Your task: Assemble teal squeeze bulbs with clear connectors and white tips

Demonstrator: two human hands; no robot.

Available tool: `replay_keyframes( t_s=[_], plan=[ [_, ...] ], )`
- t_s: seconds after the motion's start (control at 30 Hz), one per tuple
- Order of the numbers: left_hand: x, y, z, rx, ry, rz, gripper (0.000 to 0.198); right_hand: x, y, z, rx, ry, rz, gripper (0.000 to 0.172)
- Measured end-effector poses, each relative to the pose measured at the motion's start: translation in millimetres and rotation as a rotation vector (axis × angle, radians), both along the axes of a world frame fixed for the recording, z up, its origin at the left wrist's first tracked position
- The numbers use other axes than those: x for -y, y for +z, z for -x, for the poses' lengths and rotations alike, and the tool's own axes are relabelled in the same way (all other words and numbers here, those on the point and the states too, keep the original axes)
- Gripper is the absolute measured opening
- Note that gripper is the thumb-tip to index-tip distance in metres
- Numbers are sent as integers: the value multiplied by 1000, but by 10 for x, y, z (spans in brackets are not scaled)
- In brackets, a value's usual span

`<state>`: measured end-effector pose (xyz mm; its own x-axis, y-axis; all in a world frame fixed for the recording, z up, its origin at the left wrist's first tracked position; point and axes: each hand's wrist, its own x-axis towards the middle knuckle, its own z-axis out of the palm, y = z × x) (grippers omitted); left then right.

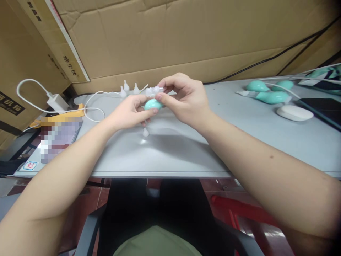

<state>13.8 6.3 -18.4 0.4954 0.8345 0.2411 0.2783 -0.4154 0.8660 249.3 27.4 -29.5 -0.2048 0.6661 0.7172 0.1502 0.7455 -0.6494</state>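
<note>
My left hand (pixel 129 112) is closed on a mint-green squeeze bulb (pixel 152 104), its thumb lying along the near side. A clear plastic tube-like piece (pixel 150 92) is just above the bulb, pinched at its right end between the thumb and index finger of my right hand (pixel 188 97). Whether the clear piece is joined to the bulb cannot be made out. Below my left fingers, a small translucent white nozzle tip (pixel 145 132) stands on the grey table (pixel 160 156). Several similar tips (pixel 126 85) stand behind my left hand.
Several mint-green bulbs (pixel 274 97) lie at the right, beside a white rounded case (pixel 294 113) and a dark phone-like device (pixel 323 110). On the left are a white charger (pixel 57 103) with its cable, a yellow power strip (pixel 66 115) and a blurred-out flat item (pixel 61 138). Cardboard (pixel 165 42) walls the back.
</note>
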Motion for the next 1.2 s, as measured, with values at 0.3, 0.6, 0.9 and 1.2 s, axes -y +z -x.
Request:
replay_keyframes(
  t_s=[0.3,0.6,0.9,1.2],
  plan=[
    [-142,14,227,2,172,-69,48,129,213,-148,88,34,122,37],
    [-129,33,223,25,169,-79,31,20,133,-155,232,452,277,33],
    [-99,41,290,-178,107,-260,31,33,195,-199,175,191,189,47],
    [-44,92,215,-241,86,-368,27,56,182,-161,128,135,193,73]
  ],
)
